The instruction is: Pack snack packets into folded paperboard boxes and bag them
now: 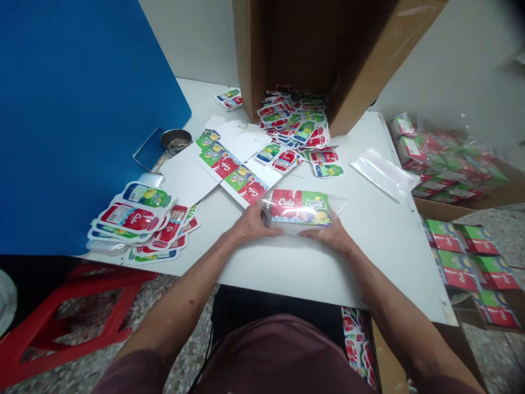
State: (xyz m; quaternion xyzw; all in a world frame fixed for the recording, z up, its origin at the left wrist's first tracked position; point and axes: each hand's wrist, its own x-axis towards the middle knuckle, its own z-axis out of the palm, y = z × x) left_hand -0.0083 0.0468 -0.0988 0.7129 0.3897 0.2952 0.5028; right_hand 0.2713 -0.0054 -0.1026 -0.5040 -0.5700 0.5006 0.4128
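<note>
A small red and green printed box (301, 208), marked Cola and Sprite, sits inside a clear plastic bag (338, 203) over the white table. My left hand (257, 223) grips its left end, and my right hand (331, 231) grips the right end. Fingers of both hands curl round the front and underside, partly hidden by the bag. Just behind lie flat printed box blanks (233, 169) and loose bottle-shaped packets (281, 157). Off to the right rests a stack of clear plastic bags (384, 174).
An open cardboard carton (250, 60) spills several packets onto the table (279, 268). More packets (139, 213) pile at the left, near a metal bowl (176, 139) and blue panel (82, 120). Bagged boxes (447, 164) and unbagged boxes (459, 268) stand right; a red stool (77, 306) stands lower left.
</note>
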